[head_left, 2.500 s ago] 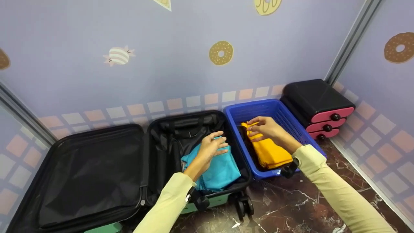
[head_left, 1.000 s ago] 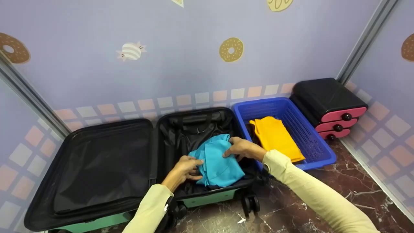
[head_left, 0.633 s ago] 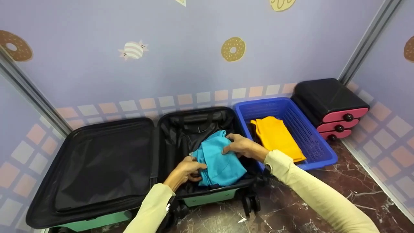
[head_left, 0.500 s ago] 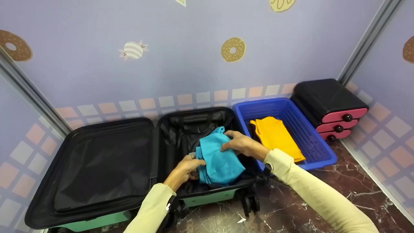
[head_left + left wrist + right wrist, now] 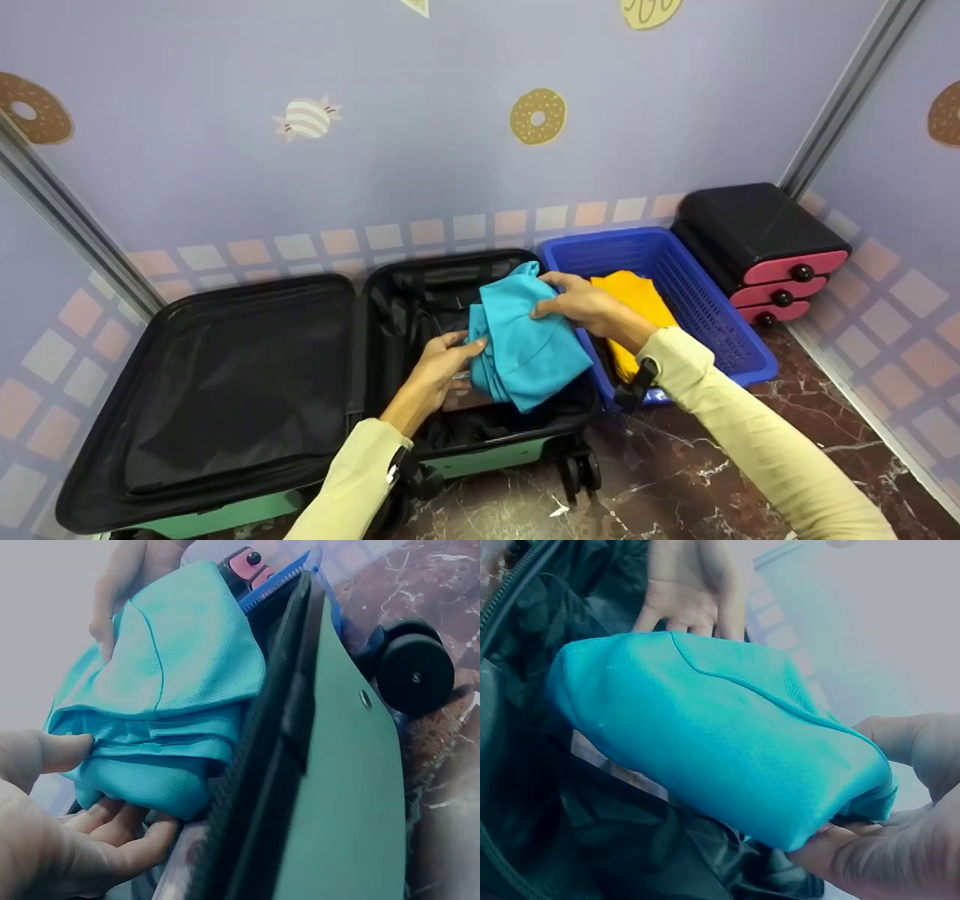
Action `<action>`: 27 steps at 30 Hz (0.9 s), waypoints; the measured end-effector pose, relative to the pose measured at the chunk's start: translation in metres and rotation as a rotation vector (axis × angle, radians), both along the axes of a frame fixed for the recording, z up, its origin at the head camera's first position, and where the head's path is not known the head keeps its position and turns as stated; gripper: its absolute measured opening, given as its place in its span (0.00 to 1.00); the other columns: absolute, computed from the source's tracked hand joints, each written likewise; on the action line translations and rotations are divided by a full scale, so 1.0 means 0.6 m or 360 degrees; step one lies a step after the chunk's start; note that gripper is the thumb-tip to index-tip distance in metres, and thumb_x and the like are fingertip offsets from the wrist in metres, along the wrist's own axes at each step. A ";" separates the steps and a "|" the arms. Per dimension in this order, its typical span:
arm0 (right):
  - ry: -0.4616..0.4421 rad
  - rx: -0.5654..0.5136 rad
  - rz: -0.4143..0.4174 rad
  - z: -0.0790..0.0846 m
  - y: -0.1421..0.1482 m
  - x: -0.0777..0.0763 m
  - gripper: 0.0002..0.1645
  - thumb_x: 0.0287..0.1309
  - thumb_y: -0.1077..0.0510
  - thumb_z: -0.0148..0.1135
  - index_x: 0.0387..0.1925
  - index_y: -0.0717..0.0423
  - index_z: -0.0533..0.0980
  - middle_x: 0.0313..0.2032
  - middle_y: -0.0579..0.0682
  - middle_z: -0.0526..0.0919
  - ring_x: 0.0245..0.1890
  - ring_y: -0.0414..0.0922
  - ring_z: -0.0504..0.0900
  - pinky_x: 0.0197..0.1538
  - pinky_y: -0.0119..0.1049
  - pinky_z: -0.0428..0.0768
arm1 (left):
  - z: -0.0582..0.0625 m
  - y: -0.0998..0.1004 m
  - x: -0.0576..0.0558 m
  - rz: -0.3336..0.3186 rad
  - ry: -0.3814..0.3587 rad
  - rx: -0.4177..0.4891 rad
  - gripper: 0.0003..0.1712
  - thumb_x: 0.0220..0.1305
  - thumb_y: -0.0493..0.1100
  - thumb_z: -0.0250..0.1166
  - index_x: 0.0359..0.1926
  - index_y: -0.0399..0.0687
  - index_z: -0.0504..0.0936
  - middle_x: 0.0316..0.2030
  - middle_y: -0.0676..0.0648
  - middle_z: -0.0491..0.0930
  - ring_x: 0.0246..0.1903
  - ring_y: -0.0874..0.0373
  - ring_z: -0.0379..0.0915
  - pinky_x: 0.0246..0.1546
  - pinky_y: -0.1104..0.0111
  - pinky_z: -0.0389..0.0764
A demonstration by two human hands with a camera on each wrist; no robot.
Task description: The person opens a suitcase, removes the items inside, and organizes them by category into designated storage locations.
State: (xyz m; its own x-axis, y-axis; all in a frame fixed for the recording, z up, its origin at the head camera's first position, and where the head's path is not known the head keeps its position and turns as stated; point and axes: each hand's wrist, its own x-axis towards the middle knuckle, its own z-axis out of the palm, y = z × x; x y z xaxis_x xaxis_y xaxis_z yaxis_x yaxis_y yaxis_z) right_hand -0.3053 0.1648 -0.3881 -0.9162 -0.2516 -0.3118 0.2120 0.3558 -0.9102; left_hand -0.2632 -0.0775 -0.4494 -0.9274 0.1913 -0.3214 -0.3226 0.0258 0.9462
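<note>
Both hands hold a folded turquoise garment [image 5: 529, 341] above the right half of the open suitcase [image 5: 495, 447]. My left hand [image 5: 435, 371] grips its left edge, thumb on top and fingers beneath, as the left wrist view shows at the folded layers [image 5: 157, 739]. At the far right side, my right hand [image 5: 589, 304] pinches the garment between thumb and fingers. In the right wrist view the bundle [image 5: 705, 735] is apart from the black lining [image 5: 607, 832]. A flat brownish item [image 5: 465, 397] lies underneath in the suitcase, mostly hidden; its kind is unclear.
The other suitcase half [image 5: 240, 382] lies flat at the left. Right of the suitcase stands a blue basket [image 5: 701, 322] with a yellow folded cloth [image 5: 634, 292]. A black drawer unit [image 5: 757, 232] with pink fronts stands beyond it. Walls [image 5: 420, 165] enclose the marble floor [image 5: 675, 457].
Both hands came together on the turquoise garment, the right one from over the basket. They gripped it and lifted it up and slightly right, uncovering the brownish item below.
</note>
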 end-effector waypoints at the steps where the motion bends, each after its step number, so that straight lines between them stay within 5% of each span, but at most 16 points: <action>1: 0.0004 -0.0004 -0.0005 0.002 0.005 -0.001 0.41 0.63 0.66 0.67 0.75 0.58 0.65 0.64 0.63 0.74 0.55 0.52 0.78 0.59 0.43 0.82 | 0.003 0.004 -0.002 0.0007 0.0010 0.0004 0.38 0.74 0.45 0.67 0.76 0.34 0.65 0.62 0.32 0.78 0.53 0.44 0.82 0.42 0.59 0.87; 6: 0.0020 -0.0013 -0.0066 0.012 0.031 -0.007 0.43 0.63 0.66 0.67 0.77 0.58 0.62 0.68 0.63 0.71 0.59 0.53 0.76 0.62 0.44 0.80 | 0.020 0.024 -0.014 0.0015 0.0062 0.0013 0.37 0.73 0.46 0.67 0.76 0.39 0.67 0.66 0.35 0.76 0.59 0.42 0.79 0.47 0.58 0.86; 16: 0.0063 0.0120 -0.0098 0.040 0.085 -0.009 0.45 0.65 0.65 0.66 0.80 0.61 0.59 0.74 0.68 0.65 0.66 0.58 0.70 0.74 0.56 0.72 | 0.047 0.071 -0.020 0.0028 0.0128 0.0063 0.32 0.74 0.44 0.66 0.74 0.42 0.72 0.65 0.37 0.78 0.55 0.47 0.82 0.50 0.58 0.87; 27: 0.0149 0.0182 -0.0146 0.042 0.162 0.000 0.45 0.67 0.66 0.62 0.80 0.64 0.56 0.77 0.68 0.59 0.70 0.59 0.64 0.77 0.59 0.65 | 0.054 0.143 -0.017 -0.0148 0.0298 0.0283 0.32 0.74 0.37 0.63 0.75 0.36 0.68 0.60 0.35 0.82 0.51 0.53 0.81 0.55 0.58 0.86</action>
State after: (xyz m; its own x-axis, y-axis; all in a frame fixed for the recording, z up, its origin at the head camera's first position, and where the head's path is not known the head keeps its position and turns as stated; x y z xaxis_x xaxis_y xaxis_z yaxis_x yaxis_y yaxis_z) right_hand -0.3052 0.2622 -0.3629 -0.9601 -0.1335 -0.2459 0.1646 0.4413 -0.8821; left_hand -0.2733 0.0085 -0.4173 -0.9432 0.3167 -0.1000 -0.1458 -0.1245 0.9814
